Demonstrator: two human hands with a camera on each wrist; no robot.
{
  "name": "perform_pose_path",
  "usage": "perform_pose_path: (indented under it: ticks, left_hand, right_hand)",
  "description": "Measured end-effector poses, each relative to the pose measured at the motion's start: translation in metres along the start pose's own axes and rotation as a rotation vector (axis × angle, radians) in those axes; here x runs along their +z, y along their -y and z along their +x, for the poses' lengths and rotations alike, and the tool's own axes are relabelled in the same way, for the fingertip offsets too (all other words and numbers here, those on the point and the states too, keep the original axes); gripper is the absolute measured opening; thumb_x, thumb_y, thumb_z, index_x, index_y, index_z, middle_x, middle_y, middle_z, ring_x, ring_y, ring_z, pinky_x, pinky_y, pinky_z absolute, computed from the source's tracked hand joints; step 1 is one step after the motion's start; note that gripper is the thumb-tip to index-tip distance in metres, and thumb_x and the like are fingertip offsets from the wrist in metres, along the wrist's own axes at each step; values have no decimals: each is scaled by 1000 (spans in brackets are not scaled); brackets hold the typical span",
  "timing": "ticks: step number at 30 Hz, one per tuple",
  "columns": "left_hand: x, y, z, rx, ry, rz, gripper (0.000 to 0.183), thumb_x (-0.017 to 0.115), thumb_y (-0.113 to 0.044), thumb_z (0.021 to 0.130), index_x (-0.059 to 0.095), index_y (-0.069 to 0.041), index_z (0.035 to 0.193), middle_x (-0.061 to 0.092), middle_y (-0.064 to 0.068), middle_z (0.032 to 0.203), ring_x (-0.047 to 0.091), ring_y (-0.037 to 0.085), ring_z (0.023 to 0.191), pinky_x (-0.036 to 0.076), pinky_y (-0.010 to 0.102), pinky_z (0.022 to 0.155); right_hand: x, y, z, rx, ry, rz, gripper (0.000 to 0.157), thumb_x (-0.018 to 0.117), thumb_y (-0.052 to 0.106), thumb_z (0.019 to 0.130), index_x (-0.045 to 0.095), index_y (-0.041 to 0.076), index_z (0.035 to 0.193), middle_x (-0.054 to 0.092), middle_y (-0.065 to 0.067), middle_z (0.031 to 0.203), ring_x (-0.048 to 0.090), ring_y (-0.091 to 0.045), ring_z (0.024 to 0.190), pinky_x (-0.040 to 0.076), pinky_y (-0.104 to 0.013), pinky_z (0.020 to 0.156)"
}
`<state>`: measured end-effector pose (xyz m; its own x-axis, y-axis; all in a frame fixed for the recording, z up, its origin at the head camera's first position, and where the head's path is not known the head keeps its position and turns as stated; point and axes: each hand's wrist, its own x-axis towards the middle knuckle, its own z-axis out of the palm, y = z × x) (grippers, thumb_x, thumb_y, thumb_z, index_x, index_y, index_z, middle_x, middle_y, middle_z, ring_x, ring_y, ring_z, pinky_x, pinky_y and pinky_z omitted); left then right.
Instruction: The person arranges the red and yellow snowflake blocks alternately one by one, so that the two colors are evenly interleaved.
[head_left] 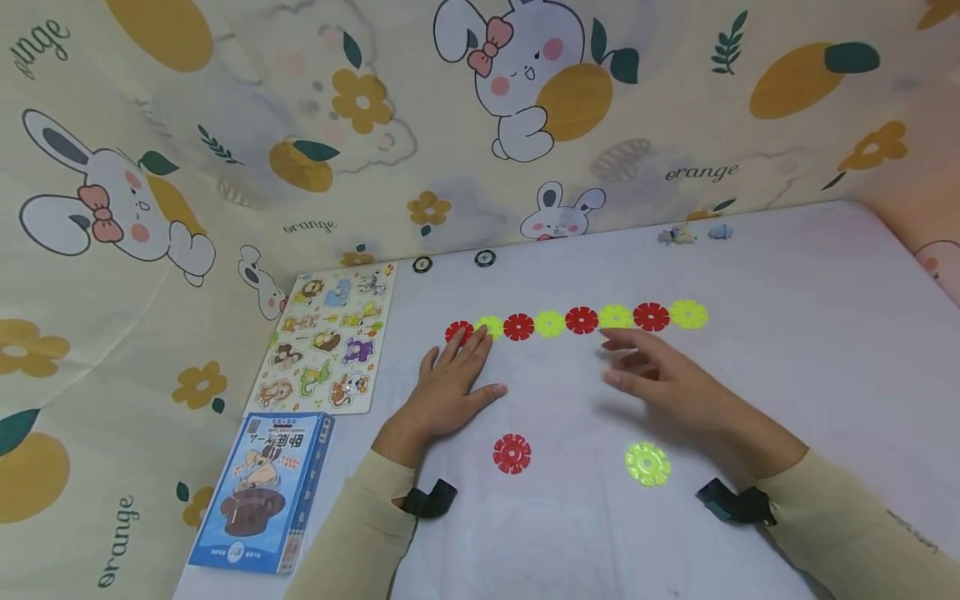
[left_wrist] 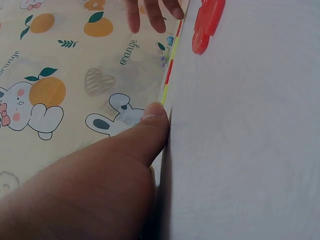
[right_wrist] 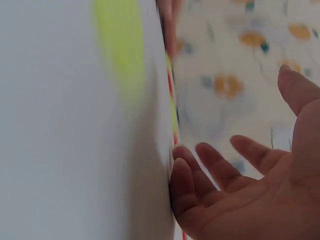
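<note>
A row of flat notched plastic discs, red and yellow-green by turns, crosses the table. My left hand (head_left: pixel 450 393) lies palm down, its fingertips over the leftmost red disc (head_left: pixel 458 332) and the yellow-green disc (head_left: pixel 489 326) beside it. Loosely bent and holding nothing, my right hand (head_left: pixel 671 377) hovers just in front of the row, below a yellow-green disc (head_left: pixel 616 317) and a red disc (head_left: pixel 651 317). Nearer to me lie a single red disc (head_left: pixel 512 454) and a single yellow-green disc (head_left: pixel 647 464). In the right wrist view, the right hand's fingers (right_wrist: pixel 220 170) are spread.
At the left are an animal sticker sheet (head_left: pixel 330 342) and a blue game box (head_left: pixel 262 492). Two small dark round pieces (head_left: pixel 422 264) lie near the back edge, with small figures (head_left: pixel 677 234) to the right. A patterned curtain (head_left: pixel 360 167) hangs behind the table.
</note>
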<state>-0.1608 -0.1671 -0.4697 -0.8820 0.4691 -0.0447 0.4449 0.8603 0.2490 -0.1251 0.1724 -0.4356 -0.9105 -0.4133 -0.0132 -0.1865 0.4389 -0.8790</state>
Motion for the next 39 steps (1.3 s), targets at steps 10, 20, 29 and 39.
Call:
perform_pose_path:
  ticks: [10, 20, 29, 39]
  left_hand:
    - [1, 0, 0, -13, -4, 22, 84, 35, -72, 88, 15, -25, 155, 3, -10, 159, -4, 21, 144, 0, 57, 109]
    - [1, -1, 0, -11, -4, 29, 84, 35, -72, 88, 16, -25, 155, 4, -10, 159, -4, 22, 144, 1, 58, 109]
    - [2, 1, -1, -21, -2, 8, 84, 35, -72, 88, 14, -26, 155, 4, -11, 159, -4, 21, 144, 2, 58, 109]
    - [1, -1, -1, -14, -4, 10, 82, 36, -71, 89, 16, -24, 155, 5, -9, 159, -4, 21, 144, 0, 57, 109]
  right_hand:
    - [94, 44, -7, -74, 252, -67, 80, 73, 56, 77, 41, 26, 144, 50, 10, 128, 47, -8, 113, 47, -36, 91]
    - [118, 52, -4, -97, 143, -331, 49, 85, 28, 72, 60, 18, 114, 50, 10, 97, 47, -6, 91, 49, -22, 70]
    - [78, 43, -5, -20, 134, -10, 23, 73, 25, 87, 61, 32, 105, 60, 10, 86, 58, -13, 77, 52, -28, 66]
    - [-16, -23, -8, 137, -218, 33, 29, 63, 35, 93, 58, 20, 117, 59, -5, 100, 61, -26, 80, 54, -28, 64]
